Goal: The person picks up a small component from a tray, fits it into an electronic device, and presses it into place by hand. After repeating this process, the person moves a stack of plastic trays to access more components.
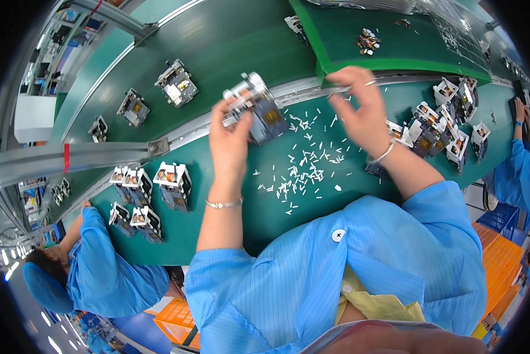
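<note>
Held up over the green table is a dark grey electrical unit with a white frame along its top. My left hand grips its left side, the thumb on the front face. To the right of the unit my right hand is raised, apart from it, with fingers curled. A pale, thin bit shows between thumb and fingers, too blurred to name. Below both hands, many small white strips lie scattered on the table.
Similar units stand in groups at left and right. Beyond a metal rail, more units sit on a green surface. A green-edged board holds small parts. Co-workers in blue sit left and right.
</note>
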### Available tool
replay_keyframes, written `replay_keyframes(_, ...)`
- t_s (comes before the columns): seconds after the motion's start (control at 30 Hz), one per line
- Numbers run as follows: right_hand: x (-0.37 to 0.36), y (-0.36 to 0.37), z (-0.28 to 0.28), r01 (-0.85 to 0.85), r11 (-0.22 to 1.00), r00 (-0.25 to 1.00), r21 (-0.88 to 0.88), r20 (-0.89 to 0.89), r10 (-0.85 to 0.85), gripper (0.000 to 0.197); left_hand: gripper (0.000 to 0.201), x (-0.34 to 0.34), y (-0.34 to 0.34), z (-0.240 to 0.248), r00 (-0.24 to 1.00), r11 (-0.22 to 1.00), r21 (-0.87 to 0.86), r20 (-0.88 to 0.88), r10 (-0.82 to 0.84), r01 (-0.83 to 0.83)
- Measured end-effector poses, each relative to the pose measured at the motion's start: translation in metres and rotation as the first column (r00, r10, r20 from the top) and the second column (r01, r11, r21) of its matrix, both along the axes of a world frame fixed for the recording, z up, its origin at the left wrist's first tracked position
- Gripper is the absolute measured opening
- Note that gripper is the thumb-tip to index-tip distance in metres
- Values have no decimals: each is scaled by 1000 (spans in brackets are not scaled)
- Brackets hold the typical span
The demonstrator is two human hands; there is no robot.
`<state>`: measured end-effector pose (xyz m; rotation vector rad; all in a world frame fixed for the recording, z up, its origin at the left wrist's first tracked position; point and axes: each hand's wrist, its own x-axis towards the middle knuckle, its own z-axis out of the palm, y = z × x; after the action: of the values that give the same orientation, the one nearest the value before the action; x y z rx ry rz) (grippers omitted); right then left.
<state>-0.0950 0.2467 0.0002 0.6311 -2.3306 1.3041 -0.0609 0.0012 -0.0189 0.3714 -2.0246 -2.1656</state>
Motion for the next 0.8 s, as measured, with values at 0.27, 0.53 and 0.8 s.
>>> replay_keyframes(0.27,-46,48,7,332,914,936,233,-205,-288,19,59,-149,-36,-39,984,739,-661,-177,14,-130)
replay_keyframes(0.53,-50,47,13,361,907,931,219,-143,-336,8,52,-80,25,5,938,776,-578,-343,49,-252)
replay_keyframes(0.8,-62,45,16,368,869,922,330,-7,-387,6,22,29,49,-10,925,892,-451,-356,-133,-45)
